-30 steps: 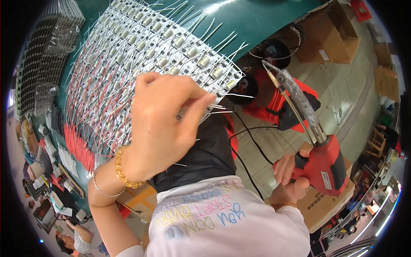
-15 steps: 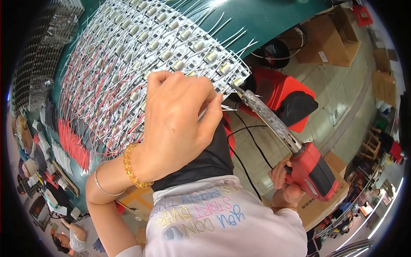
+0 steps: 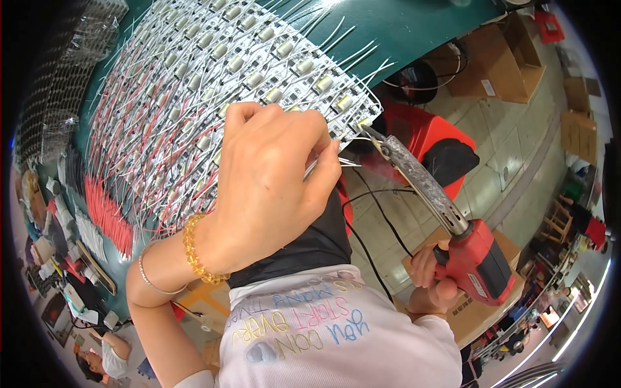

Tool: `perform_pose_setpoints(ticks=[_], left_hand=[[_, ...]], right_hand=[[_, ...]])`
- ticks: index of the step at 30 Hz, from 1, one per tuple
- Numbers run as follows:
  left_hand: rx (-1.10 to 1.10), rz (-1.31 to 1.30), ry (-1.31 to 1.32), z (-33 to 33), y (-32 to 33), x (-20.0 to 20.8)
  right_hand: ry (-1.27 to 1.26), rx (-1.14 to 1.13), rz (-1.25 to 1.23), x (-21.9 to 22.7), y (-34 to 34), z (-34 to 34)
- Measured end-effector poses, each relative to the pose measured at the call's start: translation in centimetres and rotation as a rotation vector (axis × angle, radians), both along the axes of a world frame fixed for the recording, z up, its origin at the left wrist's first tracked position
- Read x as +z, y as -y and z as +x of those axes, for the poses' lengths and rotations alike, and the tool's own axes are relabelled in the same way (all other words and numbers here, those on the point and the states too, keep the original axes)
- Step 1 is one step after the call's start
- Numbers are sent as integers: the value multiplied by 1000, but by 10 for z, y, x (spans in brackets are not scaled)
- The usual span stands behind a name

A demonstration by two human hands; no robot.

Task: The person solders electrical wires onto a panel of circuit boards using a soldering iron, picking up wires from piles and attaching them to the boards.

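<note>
A large white panel of circuit boards (image 3: 284,71) lies at the table's near right edge, covered in small pale cylindrical parts. Over its near edge is my left hand (image 3: 268,184), thumb and fingers pinched on thin white wires (image 3: 346,162) whose ends stick out to the right. My right hand (image 3: 432,278) grips the handle of a red and black soldering gun (image 3: 482,265). Its long metal barrel points up and left, with the tip at the panel's right corner. Whether the tip touches the board, I cannot tell. White and red wires trail across the panel.
The green table (image 3: 414,32) extends behind the panel. Bundled red wires (image 3: 107,216) lie at left, near stacked wrapped boards (image 3: 55,84). Beyond the table edge are a red plastic stool (image 3: 414,123), black cables (image 3: 381,216) and cardboard boxes (image 3: 498,58). Another person (image 3: 107,359) is at lower left.
The soldering gun has shifted a little to the right, and its tip sits slightly higher at the panel's corner. The panel has slid slightly right. My left hand keeps its pinch.
</note>
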State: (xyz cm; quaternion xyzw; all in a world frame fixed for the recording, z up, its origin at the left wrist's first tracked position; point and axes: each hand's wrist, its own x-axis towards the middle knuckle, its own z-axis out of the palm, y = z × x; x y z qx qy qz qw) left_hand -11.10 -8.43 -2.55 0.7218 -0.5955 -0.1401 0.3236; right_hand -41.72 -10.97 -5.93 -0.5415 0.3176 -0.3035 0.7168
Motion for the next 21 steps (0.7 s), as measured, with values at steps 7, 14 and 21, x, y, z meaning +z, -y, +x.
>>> perform_pose_setpoints(ticks=[7,14,21], left_hand=[[5,-6,9,1,0,0],[-12,16,-24,6,-3,9],[-14,151,103,64,-54,59]], right_hand=[[-189,-178,113,15,-10,18],[-93,15,-32,18,3,29],[49,-45,-144,10,13,60]])
